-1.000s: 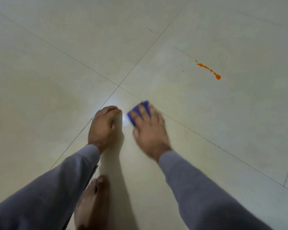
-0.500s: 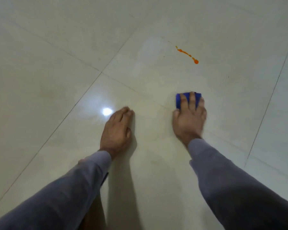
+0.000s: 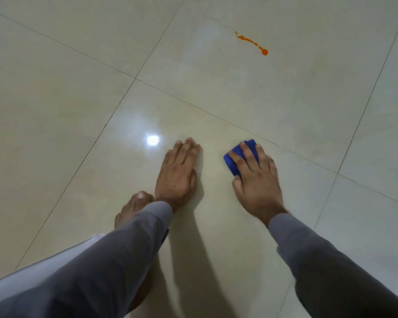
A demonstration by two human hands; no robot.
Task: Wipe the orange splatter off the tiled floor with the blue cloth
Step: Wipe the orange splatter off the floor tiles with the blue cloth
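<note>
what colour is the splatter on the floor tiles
Bright orange: a thin trail of orange splatter ending in a round drop, seen clearly in the head view.

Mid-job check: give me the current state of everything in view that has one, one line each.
orange splatter: unwiped, a thin trail on the tile beyond the hands, apart from the cloth.
blue cloth: bunched, flat on the floor under the right hand.
right hand: fingers straight, pressing the cloth down.
left hand: flat on the floor, holding nothing.
bare foot: planted beside the left wrist.
</note>
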